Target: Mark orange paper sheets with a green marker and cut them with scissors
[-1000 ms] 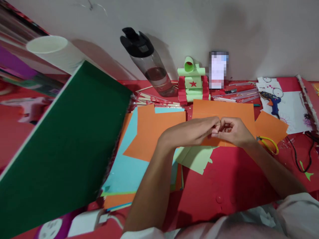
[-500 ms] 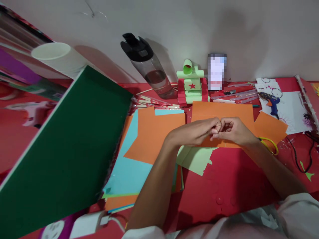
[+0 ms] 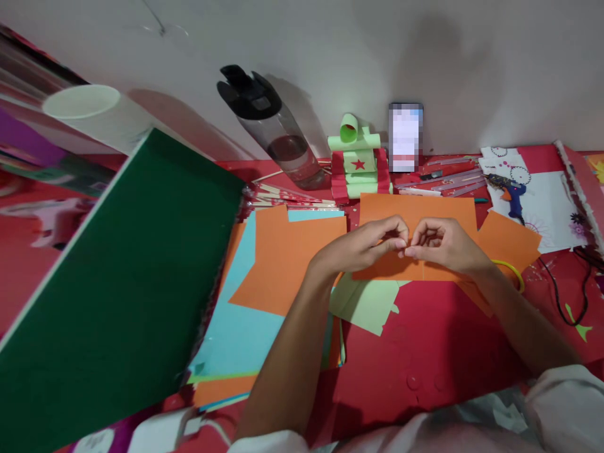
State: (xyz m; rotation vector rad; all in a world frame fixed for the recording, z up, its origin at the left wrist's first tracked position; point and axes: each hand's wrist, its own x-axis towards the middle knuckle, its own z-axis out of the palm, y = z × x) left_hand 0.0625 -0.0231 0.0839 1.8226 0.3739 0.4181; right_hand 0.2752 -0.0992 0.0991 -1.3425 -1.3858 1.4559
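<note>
My left hand [image 3: 372, 242] and my right hand [image 3: 436, 242] meet fingertip to fingertip over an orange paper sheet [image 3: 418, 204]. Thumb and forefinger of each are pinched together. Whatever lies between them, if anything, is too small to make out. Under my right wrist shows the yellow handle [image 3: 512, 272] of what looks like scissors. Below my left wrist lie pale green paper pieces [image 3: 365, 305]. Behind the orange sheet stands a green and red paper model [image 3: 359, 165] with a red star and a rolled tube on top.
At left are a big dark green board [image 3: 136, 270], a white paper cup [image 3: 94, 116] and stacked coloured paper [image 3: 236, 340]. A water bottle [image 3: 283, 141] and a phone [image 3: 406, 138] stand by the wall. A blue glue gun [image 3: 514, 195] rests at right, its black cord [image 3: 585, 302] nearby.
My left hand's fingers have straightened from a tighter curl, and the hands have drawn slightly apart. The whole view has shifted a little, with things appearing further left.
</note>
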